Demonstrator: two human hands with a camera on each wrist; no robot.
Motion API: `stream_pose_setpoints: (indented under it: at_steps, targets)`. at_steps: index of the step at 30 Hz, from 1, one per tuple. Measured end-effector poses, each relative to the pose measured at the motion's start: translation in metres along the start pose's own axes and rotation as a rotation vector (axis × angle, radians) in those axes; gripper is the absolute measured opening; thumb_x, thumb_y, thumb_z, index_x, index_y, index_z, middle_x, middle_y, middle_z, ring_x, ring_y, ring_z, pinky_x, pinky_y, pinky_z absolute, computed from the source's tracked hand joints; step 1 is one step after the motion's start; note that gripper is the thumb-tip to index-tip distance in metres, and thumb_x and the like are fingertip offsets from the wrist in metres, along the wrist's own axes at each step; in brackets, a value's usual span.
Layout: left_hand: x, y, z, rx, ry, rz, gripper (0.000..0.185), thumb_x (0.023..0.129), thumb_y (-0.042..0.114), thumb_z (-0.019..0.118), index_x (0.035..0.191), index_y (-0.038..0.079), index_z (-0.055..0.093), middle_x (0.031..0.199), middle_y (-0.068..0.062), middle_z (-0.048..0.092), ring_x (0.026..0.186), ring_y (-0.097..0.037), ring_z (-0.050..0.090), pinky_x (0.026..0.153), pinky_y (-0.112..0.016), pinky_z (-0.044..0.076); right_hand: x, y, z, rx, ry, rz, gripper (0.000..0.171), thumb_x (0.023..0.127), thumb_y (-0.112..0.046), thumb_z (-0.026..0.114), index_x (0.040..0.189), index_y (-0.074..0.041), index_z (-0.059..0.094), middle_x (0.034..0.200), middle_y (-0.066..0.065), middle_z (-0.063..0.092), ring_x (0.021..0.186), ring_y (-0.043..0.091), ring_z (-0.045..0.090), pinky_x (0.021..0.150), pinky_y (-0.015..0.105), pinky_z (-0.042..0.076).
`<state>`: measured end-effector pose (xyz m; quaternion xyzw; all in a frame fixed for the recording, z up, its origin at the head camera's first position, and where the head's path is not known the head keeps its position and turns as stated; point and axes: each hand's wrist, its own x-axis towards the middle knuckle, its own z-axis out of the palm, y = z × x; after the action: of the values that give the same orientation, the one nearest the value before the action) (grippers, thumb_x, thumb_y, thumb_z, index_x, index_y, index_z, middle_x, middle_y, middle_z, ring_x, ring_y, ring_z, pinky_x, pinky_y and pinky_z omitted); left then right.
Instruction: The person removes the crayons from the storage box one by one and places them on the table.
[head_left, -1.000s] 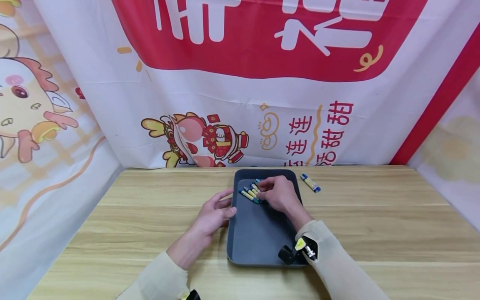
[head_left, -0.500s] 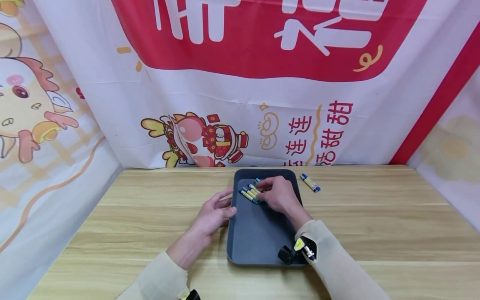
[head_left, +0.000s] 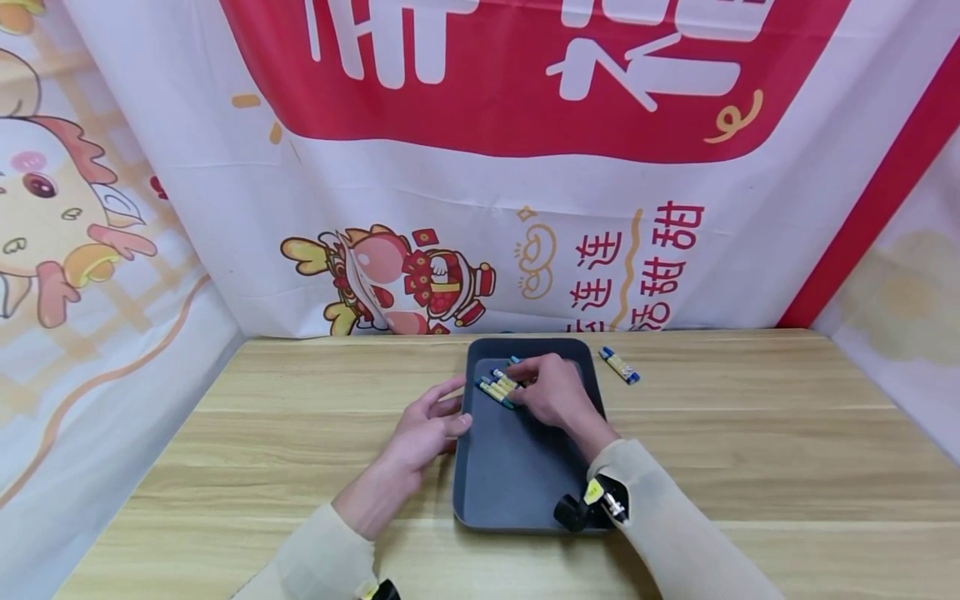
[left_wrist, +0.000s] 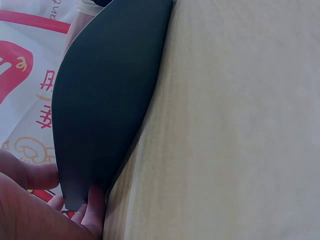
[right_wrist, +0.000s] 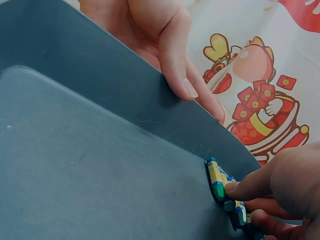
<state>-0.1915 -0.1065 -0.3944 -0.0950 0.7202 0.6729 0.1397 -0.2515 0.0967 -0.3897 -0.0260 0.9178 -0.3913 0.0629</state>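
A dark grey rectangular tray stands on the table. Several crayons with yellow-and-blue wrappers lie side by side near its far left corner; in the right wrist view the foremost crayon has a green tip. My right hand reaches into the tray with thumb and fingers curled about these crayons, partly hiding them. My left hand holds the tray's left side, its thumb over the rim and its fingers outside. In the left wrist view, the tray's outer wall runs up from that hand.
Another crayon group, with similar wrappers, lies on the wooden table beyond the tray's right edge. A printed cloth hangs behind the table. A wrist camera on the right sleeve overhangs the tray's near right corner.
My right hand has shifted slightly left, and the crayons at its fingers have slid a little toward the tray's left wall. My left hand has stayed in place.
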Motion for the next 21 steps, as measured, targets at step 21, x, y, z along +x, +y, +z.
stream_pose_setpoints:
  at_steps: [21]
  targets:
    - [-0.0031,0.0021,-0.0001,-0.012,-0.015,0.021,0.059,0.103,0.006,0.064,0.158,0.023,0.051,0.159,-0.019,0.054,0.134,-0.033,0.064,0.103,-0.046,0.054,-0.0001,-0.0007,-0.0009,0.044,0.006,0.03,0.031,0.093,-0.015,0.082,0.124,-0.019,0.08,0.111,0.003,0.075,0.101,0.022,0.064,0.095,0.041,0.053]
